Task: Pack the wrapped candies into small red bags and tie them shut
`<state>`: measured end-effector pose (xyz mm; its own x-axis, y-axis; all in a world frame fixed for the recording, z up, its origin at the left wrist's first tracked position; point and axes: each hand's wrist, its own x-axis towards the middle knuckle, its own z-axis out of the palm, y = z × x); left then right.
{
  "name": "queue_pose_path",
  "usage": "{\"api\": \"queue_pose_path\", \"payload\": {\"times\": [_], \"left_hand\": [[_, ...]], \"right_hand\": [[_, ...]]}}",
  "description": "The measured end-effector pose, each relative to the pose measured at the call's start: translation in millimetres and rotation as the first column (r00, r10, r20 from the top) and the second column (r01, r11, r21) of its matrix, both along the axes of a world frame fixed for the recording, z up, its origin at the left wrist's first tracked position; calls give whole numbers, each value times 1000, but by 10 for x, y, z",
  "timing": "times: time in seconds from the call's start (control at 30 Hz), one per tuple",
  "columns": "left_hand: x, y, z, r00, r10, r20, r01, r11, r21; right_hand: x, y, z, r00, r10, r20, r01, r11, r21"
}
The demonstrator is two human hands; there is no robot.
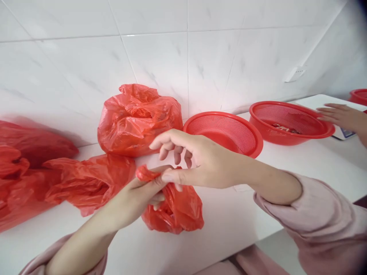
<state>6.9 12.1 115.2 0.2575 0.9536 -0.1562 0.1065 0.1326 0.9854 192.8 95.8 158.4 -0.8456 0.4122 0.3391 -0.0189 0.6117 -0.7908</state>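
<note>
A small red plastic bag (183,210) rests near the front of the white table, its neck gathered upward. My left hand (146,191) is closed round that neck, and a twisted red end pokes out above the thumb. Just over it, my right hand (197,158) has its fingers apart and curved, with the thumb beside the bag's neck; nothing shows in its grasp. What the bag contains cannot be made out.
Behind stands a large full red bag (140,122). More red bags (28,175) lie at the left. Right of centre are a red basket (226,133) and another basket (292,135) with small items. Another person's hand (341,116) is over a white scale (318,101).
</note>
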Motion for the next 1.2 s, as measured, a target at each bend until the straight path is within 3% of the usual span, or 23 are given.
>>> {"api": "queue_pose_path", "payload": {"times": [0.1, 0.27, 0.33, 0.43, 0.57, 0.63, 0.7, 0.73, 0.8, 0.87, 0.93, 0.97, 1.03, 1.13, 1.2], "left_hand": [[19, 41, 6, 997, -6, 77, 13, 995, -103], [15, 86, -17, 993, 24, 112, -17, 998, -62], [-25, 86, -19, 993, 23, 119, -22, 1000, -10], [-55, 63, 16, 999, -46, -1, 46, 998, 54], [3, 21, 44, 988, -106, -113, 111, 993, 41], [37, 16, 8, 989, -76, -131, 86, 993, 76], [49, 27, -64, 976, 21, -216, 24, 979, 204], [46, 37, -108, 953, 101, -284, -10, 953, 303], [29, 60, -198, 871, 283, -401, -28, 844, 536], [12, 76, -268, 802, 420, -424, 13, 699, 715], [4, 79, -302, 783, 478, -398, 46, 595, 803], [3, 76, -307, 778, 490, -393, 51, 573, 818], [1, 62, -305, 768, 483, -420, 71, 588, 806], [-36, 17, -335, 750, 441, -493, 92, 669, 738], [-117, -41, -414, 725, 454, -517, 79, 692, 718]], "right_hand": [[54, 77, -139, 1000, -1, 17, 2, 996, -94], [164, -36, -121, 997, -70, -21, 65, 979, -195], [240, -124, -64, 1000, -5, -15, 2, 971, -240], [299, -183, -55, 991, 134, -10, -132, 954, -270], [158, -54, -318, 992, -34, -120, 7, 975, -224], [42, 25, -514, 991, -92, -93, 62, 955, -289], [-51, 64, -680, 994, -99, -56, 72, 928, -365], [-82, 69, -741, 993, -95, -63, 62, 915, -398], [-107, 63, -816, 993, -61, -102, 6, 883, -469], [-92, 57, -841, 994, 21, -107, -75, 845, -530], [-50, 59, -836, 993, 100, -56, -114, 825, -553], [-22, 58, -825, 994, 109, -26, -106, 837, -537], [46, 45, -790, 999, 43, 24, -27, 895, -445], [181, -7, -748, 991, -133, 9, 133, 978, -162], [307, -41, -782, 982, -186, 12, 186, 982, 31]]}}
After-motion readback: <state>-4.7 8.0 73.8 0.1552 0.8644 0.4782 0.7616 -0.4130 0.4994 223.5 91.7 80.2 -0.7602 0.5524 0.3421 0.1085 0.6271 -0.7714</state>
